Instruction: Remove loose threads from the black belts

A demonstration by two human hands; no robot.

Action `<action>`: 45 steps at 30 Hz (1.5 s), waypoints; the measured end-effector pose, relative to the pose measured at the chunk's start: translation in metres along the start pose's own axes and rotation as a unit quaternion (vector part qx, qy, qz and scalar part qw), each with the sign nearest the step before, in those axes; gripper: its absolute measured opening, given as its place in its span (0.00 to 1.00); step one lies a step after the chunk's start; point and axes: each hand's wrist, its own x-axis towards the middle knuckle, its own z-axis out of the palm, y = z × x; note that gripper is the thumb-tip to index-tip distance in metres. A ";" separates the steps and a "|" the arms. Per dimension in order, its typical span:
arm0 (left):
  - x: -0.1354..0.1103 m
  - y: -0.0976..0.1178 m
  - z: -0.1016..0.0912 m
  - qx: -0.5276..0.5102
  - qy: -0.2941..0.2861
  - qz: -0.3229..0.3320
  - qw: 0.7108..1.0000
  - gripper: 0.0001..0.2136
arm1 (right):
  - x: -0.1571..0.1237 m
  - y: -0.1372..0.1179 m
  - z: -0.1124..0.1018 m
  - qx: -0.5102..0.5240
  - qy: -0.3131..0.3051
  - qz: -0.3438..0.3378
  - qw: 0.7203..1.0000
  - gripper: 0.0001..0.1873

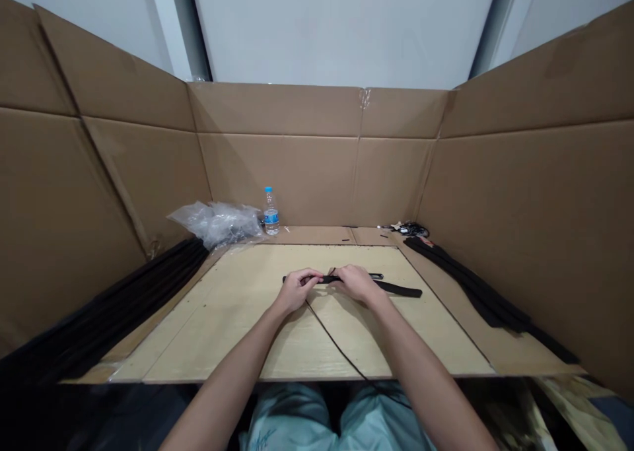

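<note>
Black strip (pixel 329 280), one, on the desk (pixel 222 325) between the hands: we judge it light, soft, bendable and not fragile, best taken at the flat edges with fingertips. The left hand (pixel 298 288) pinches it between thumb and fingers, beside a thin dark cord (pixel 337 343); the right hand (pixel 352 282) curls over it, fingertips hidden, grip untellable. Markings: bottle (pixel 271 212), blue label, and dark script on the teal garment (pixel 284 419), neither of which we can read.

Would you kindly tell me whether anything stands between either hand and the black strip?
Nothing visible does: the left hand pinches the black strip, the right hand is at it too, and the bottle stands well behind.
</note>
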 end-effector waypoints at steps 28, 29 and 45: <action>0.016 -0.009 0.022 0.051 0.086 0.018 0.995 0.09 | -0.004 0.016 0.014 0.018 -0.003 0.013 1.000 0.17; 0.018 -0.008 0.025 0.054 0.093 0.020 0.994 0.08 | -0.004 0.017 0.015 0.019 -0.004 0.015 1.000 0.17; -0.004 0.001 0.013 0.182 0.013 0.054 0.982 0.03 | -0.016 0.018 0.016 0.052 0.016 0.048 0.997 0.19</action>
